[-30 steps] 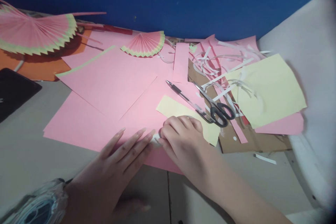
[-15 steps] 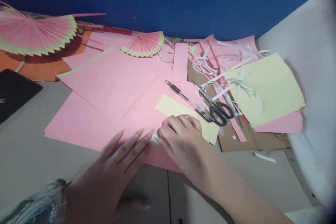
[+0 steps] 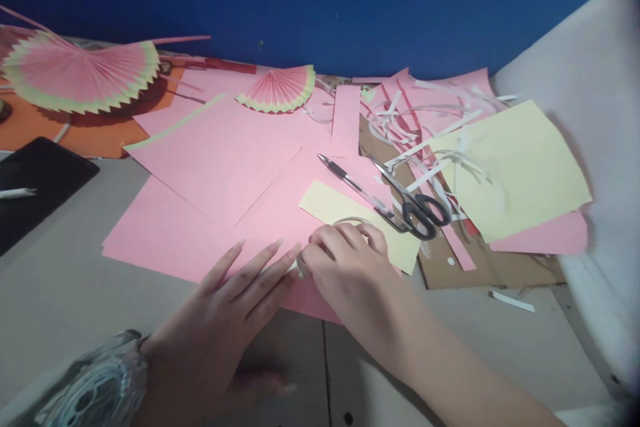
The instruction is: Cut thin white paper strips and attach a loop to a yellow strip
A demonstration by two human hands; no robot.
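My left hand (image 3: pixel 245 300) lies flat near the front edge of the pink paper (image 3: pixel 200 240), fingers stretched out. Its fingertips press beside a pale strip, mostly covered. Close against them, my right hand (image 3: pixel 350 273) is closed around what looks like a roll of tape (image 3: pixel 353 219); only thin curved edges of the roll show past the fingers. Under and behind the right hand lies a pale yellow paper piece (image 3: pixel 320 197). A pen (image 3: pixel 357 188) and black-handled scissors (image 3: pixel 417 210) rest just beyond it, the pen touching the scissors.
Two pleated pink paper fans (image 3: pixel 280 90) with yellow-green edges sit at the back. At right, white and pink paper scraps (image 3: pixel 400 117) and a yellow sheet (image 3: pixel 520 173) cover brown cardboard (image 3: pixel 450 273). A black phone-like slab (image 3: pixel 55 180) lies left, before the blue wall (image 3: pixel 320 7).
The view has shifted slightly left, showing more of the black slab and the larger fan. Both hands keep nearly the same place and pose on the paper.
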